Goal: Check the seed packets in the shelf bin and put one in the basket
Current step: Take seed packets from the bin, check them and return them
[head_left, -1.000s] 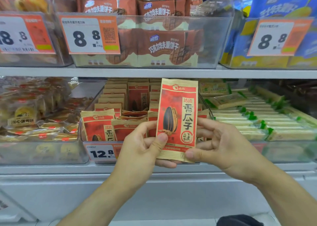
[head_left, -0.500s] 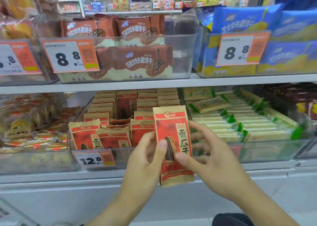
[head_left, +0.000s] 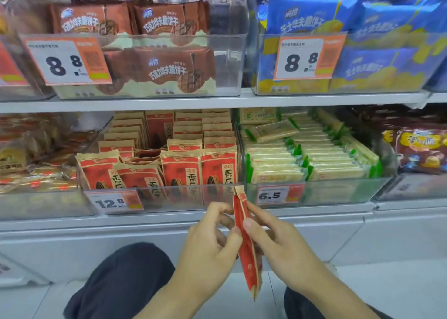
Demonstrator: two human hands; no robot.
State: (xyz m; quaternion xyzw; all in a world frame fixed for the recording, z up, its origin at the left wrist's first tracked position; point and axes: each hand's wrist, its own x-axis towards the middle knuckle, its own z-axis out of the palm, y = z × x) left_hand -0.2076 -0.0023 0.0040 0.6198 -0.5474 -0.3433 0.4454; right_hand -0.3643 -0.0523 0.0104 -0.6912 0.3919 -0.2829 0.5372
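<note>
— Both hands pinch it: the left hand [head_left: 210, 246] and the right hand [head_left: 278, 243] hold one seed packet [head_left: 245, 243] between thumbs and fingertips, edge-on to us, low in front of the shelf.

— So which step is that?

— Checking, I'd judge; turned like that, neither face can be read.

— And next?

— One hand must let go while the other carries it to the basket, which I can't see from here.

— Behind them?

— The clear shelf bin [head_left: 169, 197] full of matching packets, with its price tag [head_left: 113, 201] on the front.
</note>
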